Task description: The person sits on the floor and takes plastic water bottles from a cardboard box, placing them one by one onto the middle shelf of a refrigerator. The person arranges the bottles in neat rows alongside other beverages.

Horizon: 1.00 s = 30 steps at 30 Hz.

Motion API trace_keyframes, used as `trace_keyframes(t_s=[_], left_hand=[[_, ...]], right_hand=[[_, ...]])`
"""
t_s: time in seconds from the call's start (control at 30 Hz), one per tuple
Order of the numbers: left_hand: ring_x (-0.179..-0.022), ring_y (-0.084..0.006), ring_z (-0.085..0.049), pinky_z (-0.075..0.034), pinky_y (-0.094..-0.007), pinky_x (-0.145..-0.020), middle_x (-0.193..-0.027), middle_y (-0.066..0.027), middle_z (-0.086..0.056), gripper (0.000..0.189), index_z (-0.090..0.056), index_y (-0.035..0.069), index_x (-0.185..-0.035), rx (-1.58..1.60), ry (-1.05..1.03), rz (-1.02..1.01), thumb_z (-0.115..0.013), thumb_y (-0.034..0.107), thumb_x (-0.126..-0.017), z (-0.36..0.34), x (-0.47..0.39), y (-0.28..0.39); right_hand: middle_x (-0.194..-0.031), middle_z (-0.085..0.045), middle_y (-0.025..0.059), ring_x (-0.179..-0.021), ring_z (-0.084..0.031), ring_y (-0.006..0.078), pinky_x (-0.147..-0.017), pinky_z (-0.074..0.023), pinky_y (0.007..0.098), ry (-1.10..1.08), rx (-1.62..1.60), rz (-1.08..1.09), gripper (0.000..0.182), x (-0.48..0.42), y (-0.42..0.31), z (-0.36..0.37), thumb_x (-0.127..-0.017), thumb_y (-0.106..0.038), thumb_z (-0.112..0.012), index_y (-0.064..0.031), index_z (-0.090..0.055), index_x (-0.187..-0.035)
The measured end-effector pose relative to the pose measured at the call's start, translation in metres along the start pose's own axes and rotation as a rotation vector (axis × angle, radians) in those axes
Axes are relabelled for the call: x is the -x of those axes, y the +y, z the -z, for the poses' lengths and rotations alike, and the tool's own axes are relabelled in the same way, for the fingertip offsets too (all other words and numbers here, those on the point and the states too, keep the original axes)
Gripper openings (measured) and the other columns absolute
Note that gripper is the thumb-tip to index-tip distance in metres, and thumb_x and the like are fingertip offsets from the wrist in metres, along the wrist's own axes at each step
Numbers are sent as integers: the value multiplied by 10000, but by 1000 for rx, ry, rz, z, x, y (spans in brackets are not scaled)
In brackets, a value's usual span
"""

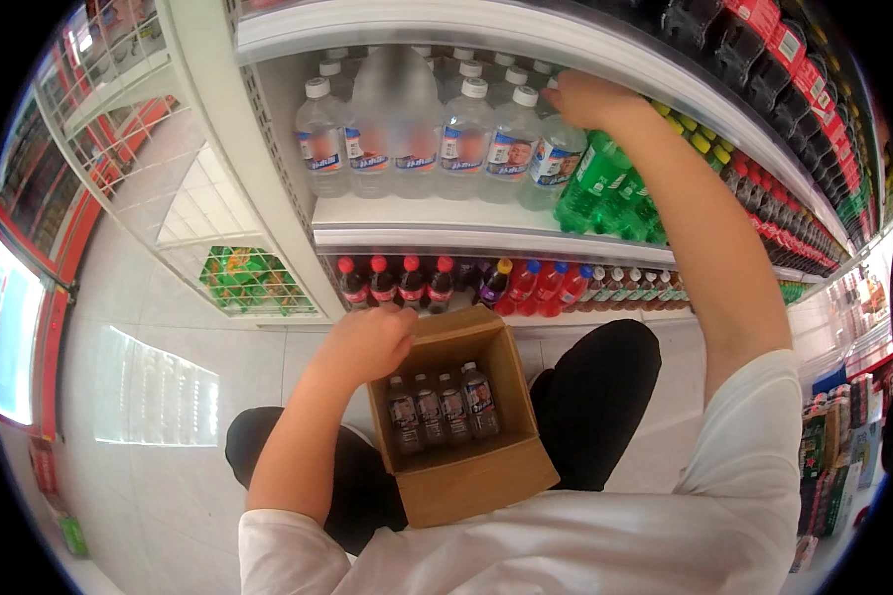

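My right hand (584, 100) reaches onto the shelf, its fingers at the cap of a clear plastic bottle (554, 160) at the right end of the front row; whether they grip it is hard to tell. Several clear bottles (463, 141) with white caps and blue labels stand in rows to its left. Green plastic bottles (603, 182) are under my right forearm. My left hand (376, 342) rests at the upper left edge of an open cardboard box (476, 483), fingers curled. Inside the box stand several small clear bottles (452, 405). The box sits between my knees.
A lower shelf holds cola bottles (411, 282), red drink bottles (551, 286) and brown drink bottles (632, 286). The white shelf edge (446, 236) runs above them. A white wire rack (141, 171) with green packets (242, 271) stands left. Stacked goods (833, 446) are at the right.
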<state>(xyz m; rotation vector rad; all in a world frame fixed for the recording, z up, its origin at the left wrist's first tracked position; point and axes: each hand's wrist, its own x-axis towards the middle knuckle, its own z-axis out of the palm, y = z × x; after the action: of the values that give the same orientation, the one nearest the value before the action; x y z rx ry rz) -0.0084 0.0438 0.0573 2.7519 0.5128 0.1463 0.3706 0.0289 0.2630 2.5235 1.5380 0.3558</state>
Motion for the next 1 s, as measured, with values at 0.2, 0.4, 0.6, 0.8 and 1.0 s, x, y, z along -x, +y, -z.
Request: trace_keyframes(t_s=[0.2,0.4,0.6,0.8,1.0], left_hand=[[-943,-377,-712,-582,-498,-804,-976,-154,-706,168,-649,42,-993,-17,8,-16,-670,191,-920,-4,2,-5],[-917,-378,-717,-581,-498,-793,-972,-151,-710,167,-650,42,-984,-35,-8,-28,-672,194,-919,-10,-3,-7],[-942,-387,-711,-576,-506,-795,-988,-158,-705,164,-644,55,-1006,-22,-41,-12,-672,192,-922,-10,-4,-4],[-978,-394,-692,-565,-521,-795,-1028,-158,-687,185,-629,82,-1066,-43,-62,18,-672,192,-924,-7,-4,-2],[-955,-395,-692,-569,-512,-795,-1011,-159,-682,212,-634,83,-1083,4,-38,-24,-690,186,-907,16,-7,13]], right_hand=[[-1219,-668,162,-1179,-633,345,-1012,-503,451,-163,63,220,387,26,1,16,-895,-183,-792,-107,-650,-1247],[-1251,-665,140,-1204,-623,350,-1013,-500,436,-34,-64,248,387,8,22,-7,-873,-154,-811,-113,-667,-1229],[-1284,-659,154,-1223,-621,346,-976,-519,465,-36,-53,168,408,14,14,0,-851,-163,-824,-91,-669,-1222],[-1267,-649,151,-1246,-611,367,-985,-539,467,18,142,188,434,24,1,-3,-823,-148,-833,-74,-680,-1222],[-1252,-653,136,-1242,-615,356,-1013,-555,466,-11,244,272,550,26,-7,-14,-690,-179,-923,-63,-690,-1174]])
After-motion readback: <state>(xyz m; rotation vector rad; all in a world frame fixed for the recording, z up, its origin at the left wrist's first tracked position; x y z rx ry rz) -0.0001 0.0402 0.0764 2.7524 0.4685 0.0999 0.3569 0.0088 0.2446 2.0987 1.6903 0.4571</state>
